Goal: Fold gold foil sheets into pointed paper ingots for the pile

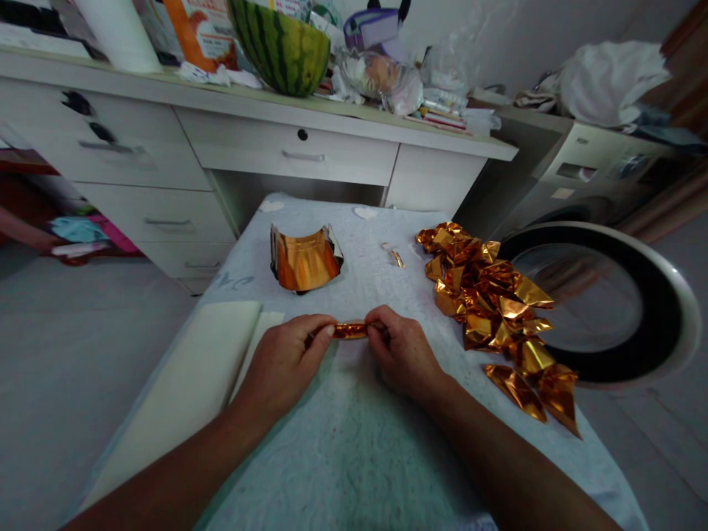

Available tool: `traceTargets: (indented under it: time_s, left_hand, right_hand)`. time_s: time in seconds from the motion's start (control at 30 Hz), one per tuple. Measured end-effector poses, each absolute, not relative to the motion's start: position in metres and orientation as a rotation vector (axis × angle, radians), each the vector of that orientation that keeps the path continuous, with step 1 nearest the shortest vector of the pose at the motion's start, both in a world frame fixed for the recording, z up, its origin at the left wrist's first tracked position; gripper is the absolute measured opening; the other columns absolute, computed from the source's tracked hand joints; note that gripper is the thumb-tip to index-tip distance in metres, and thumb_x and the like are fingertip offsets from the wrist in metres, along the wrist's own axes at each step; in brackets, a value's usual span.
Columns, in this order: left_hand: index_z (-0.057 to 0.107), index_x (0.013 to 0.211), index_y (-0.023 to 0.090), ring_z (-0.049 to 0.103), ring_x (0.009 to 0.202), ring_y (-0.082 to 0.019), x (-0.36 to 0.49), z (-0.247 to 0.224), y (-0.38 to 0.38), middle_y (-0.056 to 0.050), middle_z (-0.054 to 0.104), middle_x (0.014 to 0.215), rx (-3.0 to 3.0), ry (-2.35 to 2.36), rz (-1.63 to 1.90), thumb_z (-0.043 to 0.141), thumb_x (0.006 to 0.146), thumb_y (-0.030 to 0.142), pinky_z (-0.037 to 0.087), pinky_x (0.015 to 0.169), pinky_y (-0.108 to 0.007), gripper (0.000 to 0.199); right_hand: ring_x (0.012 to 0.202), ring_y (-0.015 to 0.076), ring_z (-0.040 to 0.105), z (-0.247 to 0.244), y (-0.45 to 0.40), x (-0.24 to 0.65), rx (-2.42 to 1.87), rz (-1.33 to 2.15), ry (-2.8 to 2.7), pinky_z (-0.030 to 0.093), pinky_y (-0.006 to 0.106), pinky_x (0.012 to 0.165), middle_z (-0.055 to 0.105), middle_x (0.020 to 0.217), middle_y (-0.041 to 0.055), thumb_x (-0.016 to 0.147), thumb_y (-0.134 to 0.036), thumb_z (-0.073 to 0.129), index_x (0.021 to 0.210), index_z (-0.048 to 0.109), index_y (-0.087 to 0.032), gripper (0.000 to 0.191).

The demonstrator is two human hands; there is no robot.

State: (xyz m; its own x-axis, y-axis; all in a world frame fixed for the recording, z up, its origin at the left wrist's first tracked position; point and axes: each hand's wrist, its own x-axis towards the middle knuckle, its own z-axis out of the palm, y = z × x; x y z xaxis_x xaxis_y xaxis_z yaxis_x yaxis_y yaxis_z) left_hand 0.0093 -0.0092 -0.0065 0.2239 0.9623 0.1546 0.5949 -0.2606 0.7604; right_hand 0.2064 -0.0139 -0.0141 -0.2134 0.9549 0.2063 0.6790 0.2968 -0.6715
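Note:
A narrow strip of shiny copper-gold foil [350, 330] is stretched level between my hands, above the cloth-covered table [332, 457]. My left hand [287, 358] pinches its left end between thumb and fingers. At the right end, the fingers of my right hand [406, 354] are closed on the same strip. Beyond my left hand stands a curved stack of gold foil sheets [307, 259]. To the right of my right hand lies a heap of folded gold foil pieces [498, 295]. Small foil scraps [397, 257] rest between the stack and the heap.
A pale folded sheet [177, 391] covers the table's left side. Behind the table are white drawers [293, 151] under a cluttered counter holding a cut watermelon [282, 48]. A washing machine [580, 169] stands at right, its round door [672, 295] open beside the table edge.

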Motion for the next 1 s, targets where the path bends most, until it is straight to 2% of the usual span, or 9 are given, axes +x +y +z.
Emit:
traceTargets:
  time_s: [0.27, 0.67, 1.0]
  left_hand:
    - [0.074, 0.101, 0.023, 0.07, 0.071, -0.018, 0.0101, -0.0073, -0.0087, 0.0, 0.077, 0.086, 1.928, 1.448, 0.826, 0.048, 0.093, 0.036, 0.053, 0.074, -0.031, 0.03]
    - [0.073, 0.107, 0.02, 0.071, 0.086, -0.021, 0.0154, -0.0078, -0.0112, -0.004, 0.077, 0.1, 2.039, 1.424, 0.833, 0.044, 0.093, 0.03, 0.053, 0.08, -0.034, 0.034]
    - [0.072, 0.107, 0.021, 0.071, 0.086, -0.021, 0.017, -0.006, -0.0121, -0.004, 0.077, 0.097, 2.031, 1.496, 0.754, 0.042, 0.095, 0.031, 0.052, 0.076, -0.033, 0.035]
  right_hand:
    - [0.055, 0.0113, 0.051, -0.014, -0.0149, 0.2057, -1.448, 0.587, -1.992, 0.034, 0.022, 0.057, 0.056, 0.063, -0.0033, 0.089, -0.017, 0.047, 0.089, 0.058, -0.019, 0.011]
    - [0.052, 0.0113, 0.048, -0.0136, -0.0154, 0.2042, -1.486, 0.58, -1.922, 0.031, 0.022, 0.054, 0.052, 0.058, -0.0038, 0.092, -0.023, 0.046, 0.084, 0.056, -0.02, 0.014]
    - [0.052, 0.0118, 0.05, -0.0182, -0.0161, 0.2026, -1.521, 0.534, -1.949, 0.032, 0.022, 0.053, 0.056, 0.061, -0.0026, 0.091, -0.021, 0.044, 0.088, 0.057, -0.02, 0.014]
